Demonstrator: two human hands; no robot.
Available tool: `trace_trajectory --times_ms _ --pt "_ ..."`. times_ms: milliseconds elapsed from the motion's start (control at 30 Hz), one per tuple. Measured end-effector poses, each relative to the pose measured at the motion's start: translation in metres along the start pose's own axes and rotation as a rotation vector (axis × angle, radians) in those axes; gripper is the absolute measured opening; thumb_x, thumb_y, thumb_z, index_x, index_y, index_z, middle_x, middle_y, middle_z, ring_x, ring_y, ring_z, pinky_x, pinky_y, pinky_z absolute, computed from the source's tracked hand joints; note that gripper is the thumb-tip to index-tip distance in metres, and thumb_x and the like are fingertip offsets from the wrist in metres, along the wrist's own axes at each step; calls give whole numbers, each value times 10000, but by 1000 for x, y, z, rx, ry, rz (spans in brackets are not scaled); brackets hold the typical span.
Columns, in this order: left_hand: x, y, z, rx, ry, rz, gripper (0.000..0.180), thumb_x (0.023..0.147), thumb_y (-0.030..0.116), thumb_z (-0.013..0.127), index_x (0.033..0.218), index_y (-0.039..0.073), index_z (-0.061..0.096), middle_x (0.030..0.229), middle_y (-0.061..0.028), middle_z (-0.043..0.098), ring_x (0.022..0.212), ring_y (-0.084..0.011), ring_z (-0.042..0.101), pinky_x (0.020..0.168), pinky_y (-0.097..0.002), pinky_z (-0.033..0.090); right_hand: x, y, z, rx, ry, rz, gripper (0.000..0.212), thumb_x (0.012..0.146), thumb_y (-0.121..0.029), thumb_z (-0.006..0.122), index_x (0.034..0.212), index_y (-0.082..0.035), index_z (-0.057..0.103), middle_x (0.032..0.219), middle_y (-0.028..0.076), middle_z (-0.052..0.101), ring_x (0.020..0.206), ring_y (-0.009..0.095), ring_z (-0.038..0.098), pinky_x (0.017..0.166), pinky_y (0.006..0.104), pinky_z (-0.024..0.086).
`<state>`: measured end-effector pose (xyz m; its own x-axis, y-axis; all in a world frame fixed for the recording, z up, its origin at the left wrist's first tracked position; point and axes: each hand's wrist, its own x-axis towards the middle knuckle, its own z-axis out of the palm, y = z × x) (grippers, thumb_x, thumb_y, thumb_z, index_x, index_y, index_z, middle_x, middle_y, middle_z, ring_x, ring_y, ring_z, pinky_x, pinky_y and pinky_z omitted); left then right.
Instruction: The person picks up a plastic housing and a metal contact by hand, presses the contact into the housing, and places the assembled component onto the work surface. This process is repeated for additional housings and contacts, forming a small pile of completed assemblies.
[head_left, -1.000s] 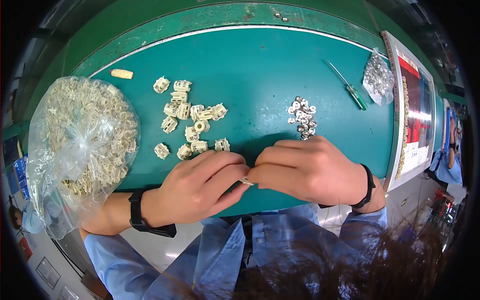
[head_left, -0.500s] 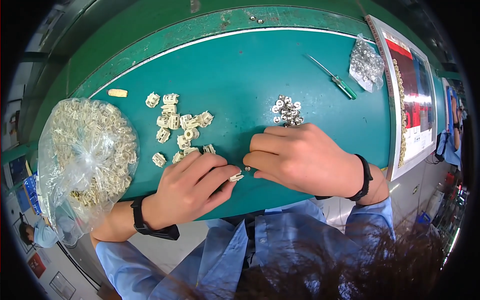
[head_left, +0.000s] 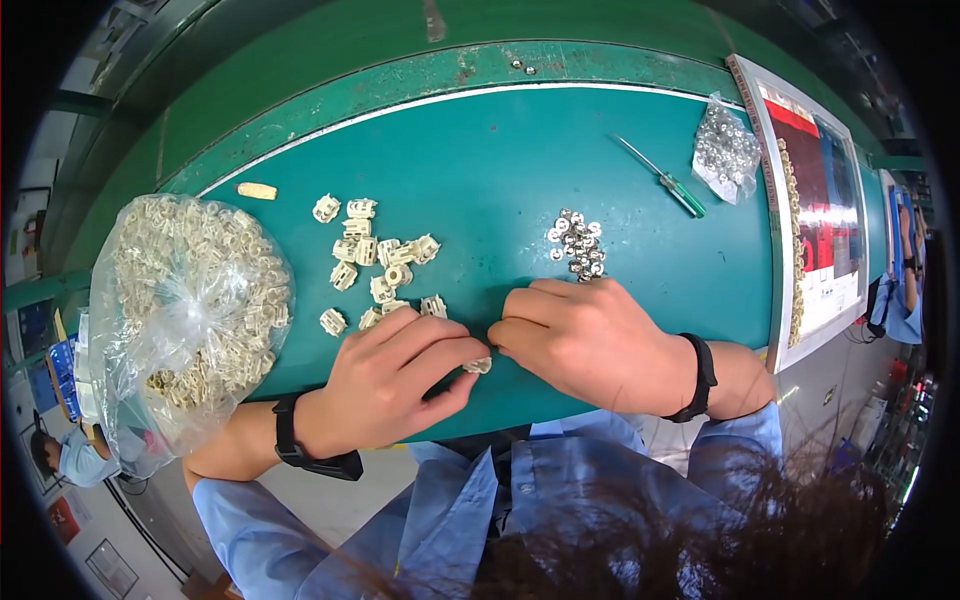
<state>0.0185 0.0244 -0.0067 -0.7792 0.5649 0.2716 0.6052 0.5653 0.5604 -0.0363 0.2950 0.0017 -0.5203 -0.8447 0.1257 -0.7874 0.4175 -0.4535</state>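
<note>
My left hand [head_left: 405, 372] is closed in a pinch on a small cream plastic part [head_left: 478, 366], which pokes out past the thumb and index finger. Just right of it, my right hand [head_left: 590, 338] has its fingertips pressed together; whatever they hold is hidden from this side. A narrow gap separates the two hands. Several loose cream plastic pieces [head_left: 366, 250] lie scattered beyond my left hand. Beyond my right hand rests a small pile of shiny round metal pieces [head_left: 577, 240].
A big clear bag of cream pieces [head_left: 190, 300] stands by my left forearm. To the right are a green-handled screwdriver [head_left: 680, 192], a bag of metal pieces [head_left: 725, 150] and a white-framed board [head_left: 783, 260]. A short tan piece [head_left: 257, 191] lies far left.
The whole view has shifted slightly. My right fingertips have closed over a small metal piece that showed between them before. The cream part in my left hand has turned a little.
</note>
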Motion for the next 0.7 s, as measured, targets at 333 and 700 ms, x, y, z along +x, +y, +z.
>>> trace_trajectory --times_ms 333,700 --pt "-6 -1 -2 -45 -32 -55 350 783 36 938 1108 94 822 1143 -60 723 908 -275 720 768 -393 615 4 3 -6 113 7 43 208 908 -127 910 1086 -109 803 965 20 682 862 239 730 639 412 613" --pt "-8 -4 2 -47 -49 -45 286 868 111 945 1110 90 795 1136 -51 687 912 -261 712 749 -376 610 4 0 -9 142 2 14 189 906 -119 926 1063 -90 825 954 25 707 823 240 727 630 394 602"
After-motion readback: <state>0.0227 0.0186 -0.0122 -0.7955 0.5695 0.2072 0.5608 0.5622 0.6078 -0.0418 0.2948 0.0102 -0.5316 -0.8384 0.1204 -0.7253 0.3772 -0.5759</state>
